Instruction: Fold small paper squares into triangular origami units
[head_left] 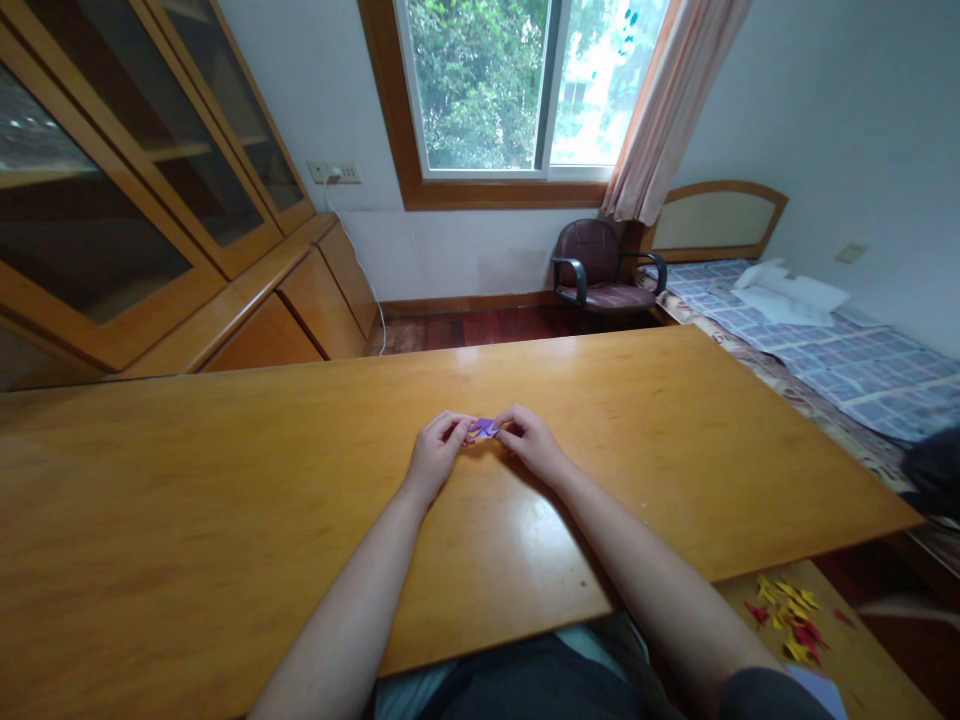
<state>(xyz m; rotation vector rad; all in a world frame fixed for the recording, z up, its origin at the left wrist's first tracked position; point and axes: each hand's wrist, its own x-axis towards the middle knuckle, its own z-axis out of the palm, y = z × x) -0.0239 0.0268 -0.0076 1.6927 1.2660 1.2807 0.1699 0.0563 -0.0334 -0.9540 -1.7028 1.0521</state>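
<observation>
A small piece of folded purple paper [485, 429], showing purple and paler faces, is held between both hands just above the wooden table [225, 520]. My left hand [440, 447] pinches its left side between thumb and fingers. On the other side, my right hand [531, 440] grips the right end with thumb and forefinger. Both hands are closed, and their fingertips cover the paper's ends. The exact folded shape is too small to make out.
Lower right, a lower wooden surface [885, 660] bears several yellow and red folded paper pieces [796, 612] and a pale purple sheet stack [816, 690]. A brown armchair [596, 265] stands beyond the table. Along the right is a bed [847, 350]; a glass-door cabinet [150, 180] fills the left.
</observation>
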